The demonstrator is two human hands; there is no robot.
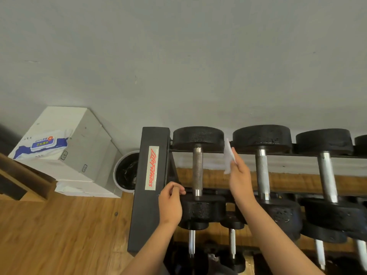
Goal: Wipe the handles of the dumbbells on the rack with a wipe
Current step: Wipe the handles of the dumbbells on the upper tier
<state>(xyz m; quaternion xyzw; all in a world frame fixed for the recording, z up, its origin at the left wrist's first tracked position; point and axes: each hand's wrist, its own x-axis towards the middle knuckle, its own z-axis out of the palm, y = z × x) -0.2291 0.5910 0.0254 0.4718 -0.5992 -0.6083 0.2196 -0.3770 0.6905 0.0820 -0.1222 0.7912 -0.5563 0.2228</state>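
My right hand [238,173] is raised, thumb and fingers pinching a small white wipe [228,155] upright at two o'clock of the leftmost dumbbell's knurled steel handle [197,169], just beside it. My left hand [170,203] sits at seven o'clock of that handle, fingers curled by the near black head [202,209] and the black rack [151,205] post. I cannot tell whether it grips anything.

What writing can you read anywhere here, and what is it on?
"Life Fitness": red script on a pale sticker on the black end post of the rack.
Pack of wipes on the white boxes: blue label, print too blurred to read.
White boxes: small side marks, too small to read.
Dumbbells: no readable numbers.
Wipe in the right hand: no print seen.
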